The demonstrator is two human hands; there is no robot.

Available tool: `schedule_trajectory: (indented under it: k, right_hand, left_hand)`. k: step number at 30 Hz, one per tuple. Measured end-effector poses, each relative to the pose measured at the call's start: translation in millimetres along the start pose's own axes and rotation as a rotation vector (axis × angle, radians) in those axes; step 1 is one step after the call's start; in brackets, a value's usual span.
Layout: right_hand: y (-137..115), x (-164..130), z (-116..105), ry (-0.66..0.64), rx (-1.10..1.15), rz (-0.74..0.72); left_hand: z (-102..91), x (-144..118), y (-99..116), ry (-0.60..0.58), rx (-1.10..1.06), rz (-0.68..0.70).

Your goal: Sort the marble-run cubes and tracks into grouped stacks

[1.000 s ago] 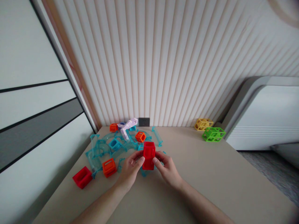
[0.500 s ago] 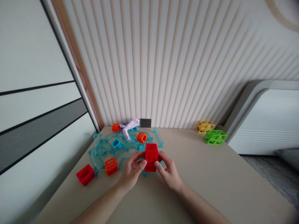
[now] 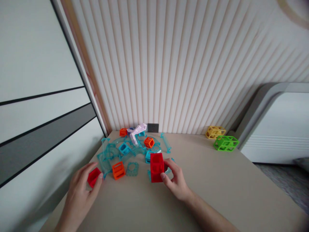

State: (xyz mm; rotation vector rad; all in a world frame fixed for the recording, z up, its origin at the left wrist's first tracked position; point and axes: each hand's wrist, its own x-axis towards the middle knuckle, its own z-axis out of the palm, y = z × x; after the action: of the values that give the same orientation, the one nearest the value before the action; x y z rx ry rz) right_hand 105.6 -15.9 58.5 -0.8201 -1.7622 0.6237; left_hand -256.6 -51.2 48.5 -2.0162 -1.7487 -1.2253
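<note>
My right hand [image 3: 175,180] pinches a red hollow piece [image 3: 156,168], an upright stack of what look like two cubes, by its right side just above the table. At the left, my left hand [image 3: 83,188] has its thumb and fingers around another red hollow block [image 3: 94,178], which sits on the table and is partly covered by the hand. Beside that block stands an orange open-sided cube [image 3: 118,170], with a flat clear-teal plate with a round hole [image 3: 132,169] to its right. Behind the held red piece is a blue cube [image 3: 148,157], partly hidden.
Clear-teal track pieces [image 3: 131,153] spread over the back left, with a pale lilac faceted piece [image 3: 137,132] on top and another orange cube [image 3: 149,142] among them. A yellow frame block [image 3: 215,132] and a green one [image 3: 226,143] stand at the back right.
My left hand has let go of the red stacked piece and moved left to the other red block. My right hand keeps hold of the stacked piece. The view has shifted slightly.
</note>
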Motion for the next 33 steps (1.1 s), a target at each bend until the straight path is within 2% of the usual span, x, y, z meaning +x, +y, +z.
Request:
schedule_trajectory:
  k: [3,7,18,25,29,33]
  right_hand:
    - [-2,-1,-1,-0.043,0.001,-0.024]
    - [-4,-2,-2,-0.111,-0.009,-0.055]
    - [0,-3,-4,-0.141,-0.056,-0.074]
    - [1,-4,-4,-0.146,-0.075,-0.092]
    - [0,-3,-4,-0.138,-0.078,-0.104]
    - [-2,-2,-4,-0.114,-0.072,-0.095]
  left_hand:
    - [3.0,-7,-38,-0.116,0.033,-0.095]
    - [15.9,-20,-56,-0.176,-0.003,-0.158]
    - [28.7,-20,-66,-0.274,0.001,-0.078]
    - [19.8,-13,-64,-0.395,0.085,-0.007]
    - [14.7,-9,-61,-0.369,0.083,-0.006]
    - [6.6,-3,-52,-0.259,0.079,-0.071]
